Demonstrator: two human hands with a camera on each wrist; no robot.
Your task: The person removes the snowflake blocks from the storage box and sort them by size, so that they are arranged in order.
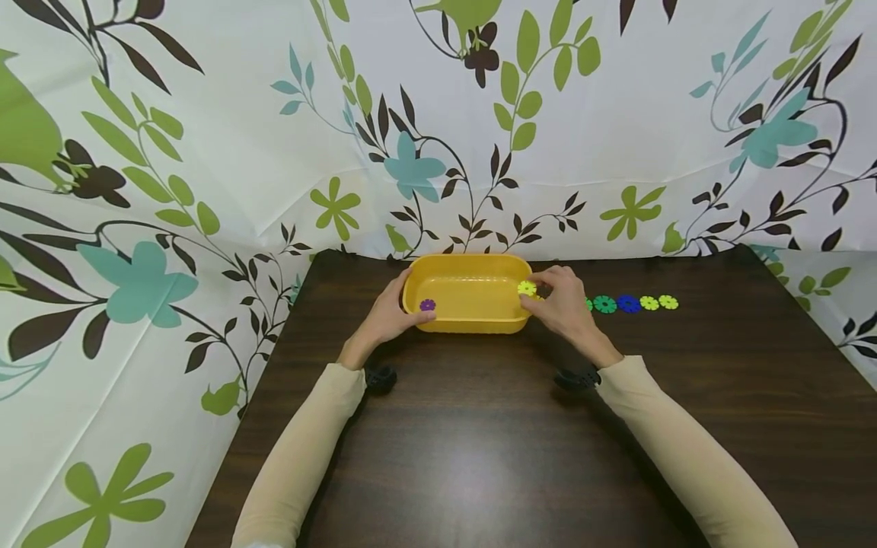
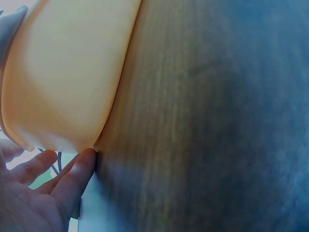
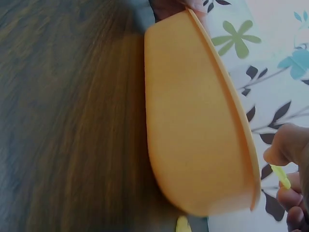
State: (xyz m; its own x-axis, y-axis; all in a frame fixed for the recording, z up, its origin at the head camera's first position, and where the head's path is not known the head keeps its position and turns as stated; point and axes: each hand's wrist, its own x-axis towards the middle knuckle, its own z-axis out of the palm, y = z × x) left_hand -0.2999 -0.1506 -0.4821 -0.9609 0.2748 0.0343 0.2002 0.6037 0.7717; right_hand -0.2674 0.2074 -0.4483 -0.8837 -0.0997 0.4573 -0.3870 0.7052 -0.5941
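Note:
A yellow plastic tray (image 1: 473,326) stands on the dark table. My left hand (image 1: 388,314) holds its left end, thumb over the front rim; in the left wrist view the fingertips (image 2: 87,153) meet the end wall. Inside, near that thumb, lies a purple flower-shaped disc (image 1: 428,304). My right hand (image 1: 565,304) pinches a yellow flower-shaped disc (image 1: 527,288) at the tray's right end. The right wrist view shows this disc edge-on between thumb and finger, above the rim.
Right of my right hand, a row of flower-shaped discs lies on the table (image 1: 473,426): green (image 1: 605,304), blue (image 1: 628,304) and yellow (image 1: 668,302), with another green one partly hidden by the hand. Behind the table hangs a patterned cloth (image 1: 260,167).

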